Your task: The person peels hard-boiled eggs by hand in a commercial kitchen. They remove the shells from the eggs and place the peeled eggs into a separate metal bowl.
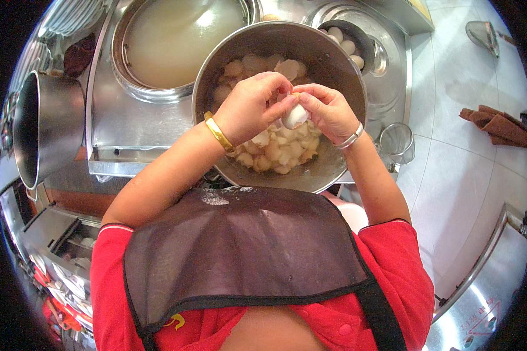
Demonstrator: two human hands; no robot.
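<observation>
Above a large steel pot (350,72), both hands meet on a white, partly peeled egg (295,116). My left hand (257,98) curls around it, thumb and fingers near its top. From the other side my right hand (327,107) presses it with thumb and fingertips, where a small orange-brown piece of shell shows. Down in the pot lie many broken eggshells (276,149), some behind the hands. A dark bowl (369,48) beyond the pot's right rim holds several whole pale eggs (348,47).
A wide round vessel of cloudy liquid (180,39) sits in the steel counter (145,127). On the left a deep steel pot (48,127) lies with its mouth sideways. A wire-mesh strainer (397,142) hangs at the counter's right edge. Brown cloth (503,127) and another strainer (483,36) appear far right.
</observation>
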